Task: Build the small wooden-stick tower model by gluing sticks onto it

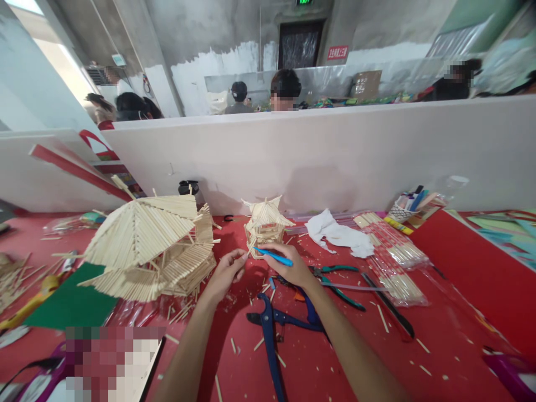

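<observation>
My left hand [228,273] is closed, its thumb and forefinger pinching a short thin wooden stick [252,248]. In my right hand [292,264] lies a slim blue pen-shaped tool [276,257], its tip pointing left toward that stick; its exact kind is too small to tell. Just beyond both hands stands a small pavilion model [266,215] of pale wooden sticks, its lower front partly hidden by my fingers. To the left of my left hand, a larger stick-built pavilion [138,240] with a wide sloping roof leans to one side.
A blue cutter [270,335] and green-handled pliers [341,271] lie near my right forearm. Further right are a black-handled tool [389,307], bagged sticks [393,257], white tissue [339,233] and a pen basket [404,206]. A white partition [335,151] rises behind; people sit beyond.
</observation>
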`<state>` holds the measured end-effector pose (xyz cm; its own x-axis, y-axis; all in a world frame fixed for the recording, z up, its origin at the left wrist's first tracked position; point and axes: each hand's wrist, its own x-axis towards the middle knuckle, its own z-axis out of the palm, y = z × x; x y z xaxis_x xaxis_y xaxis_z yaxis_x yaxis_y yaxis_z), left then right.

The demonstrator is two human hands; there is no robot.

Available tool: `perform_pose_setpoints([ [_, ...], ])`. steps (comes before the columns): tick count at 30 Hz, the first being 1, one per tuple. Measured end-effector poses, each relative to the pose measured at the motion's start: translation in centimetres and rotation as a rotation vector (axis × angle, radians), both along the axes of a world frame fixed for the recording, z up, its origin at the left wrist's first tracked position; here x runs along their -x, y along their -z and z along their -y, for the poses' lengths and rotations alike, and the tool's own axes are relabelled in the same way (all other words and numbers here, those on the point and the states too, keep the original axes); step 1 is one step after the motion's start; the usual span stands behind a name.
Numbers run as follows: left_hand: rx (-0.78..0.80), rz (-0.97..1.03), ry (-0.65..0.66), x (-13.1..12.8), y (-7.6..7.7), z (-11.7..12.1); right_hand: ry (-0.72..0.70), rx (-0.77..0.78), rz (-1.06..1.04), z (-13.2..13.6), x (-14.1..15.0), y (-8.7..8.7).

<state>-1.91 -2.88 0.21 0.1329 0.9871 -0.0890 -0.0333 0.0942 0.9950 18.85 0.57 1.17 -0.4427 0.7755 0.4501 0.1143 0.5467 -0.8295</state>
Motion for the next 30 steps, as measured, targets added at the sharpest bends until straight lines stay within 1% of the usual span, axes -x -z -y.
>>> perform_pose_setpoints([
  [9, -0.004, 0.001, 0.004, 0.02, 0.08, -0.04, 0.000, -0.011, 0.017, -0.02, 0.25, 0.16],
  [13, 0.002, 0.000, 0.001, 0.06, 0.13, -0.07, 0.004, 0.012, 0.008, -0.01, 0.32, 0.32],
  [21, -0.007, 0.002, 0.008, 0.08, 0.04, -0.06, 0.001, 0.045, -0.002, 0.15, 0.30, 0.10],
  [30, 0.006, 0.002, -0.003, 0.07, -0.04, -0.03, 0.001, 0.032, -0.001, 0.22, 0.31, -0.08],
])
